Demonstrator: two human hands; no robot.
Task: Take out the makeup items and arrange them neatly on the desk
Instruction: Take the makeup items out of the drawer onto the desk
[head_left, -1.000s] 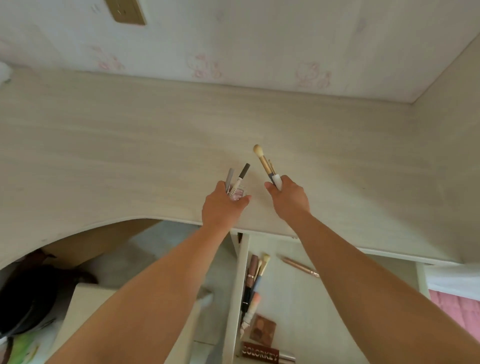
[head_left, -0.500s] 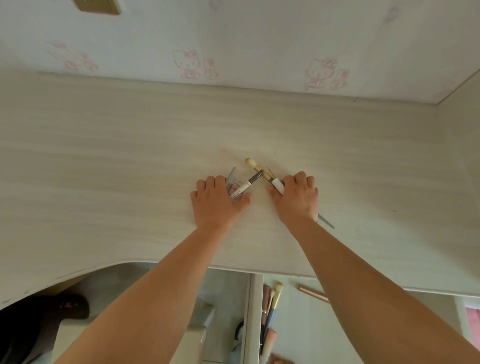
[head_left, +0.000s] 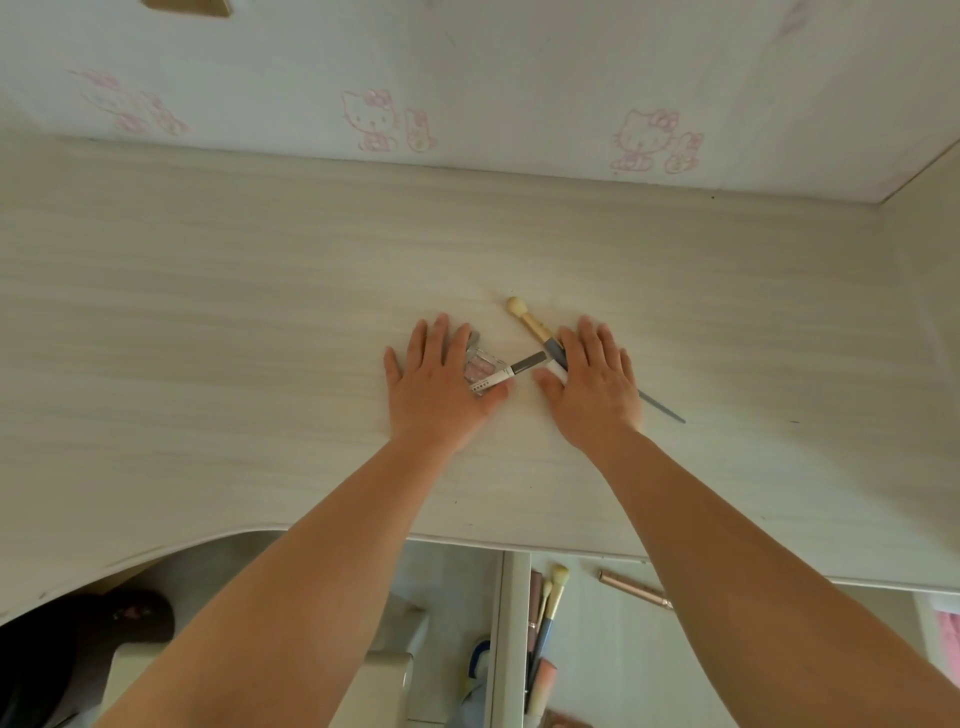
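Both fists have flattened: left hand (head_left: 441, 382) and right hand (head_left: 595, 387) press items onto desk (head_left: 208, 338).

Cartoon-cat wallpaper (head_left: 371, 117); pale stool (head_left: 384, 680) under desk.

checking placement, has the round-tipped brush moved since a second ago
Yes: the round-tipped brush went from upright above the desk, in the right hand, to flat on it.

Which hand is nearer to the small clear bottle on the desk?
Left. The left hand lies flat over the small clear bottle, touching it; the right hand rests apart, on the brushes.
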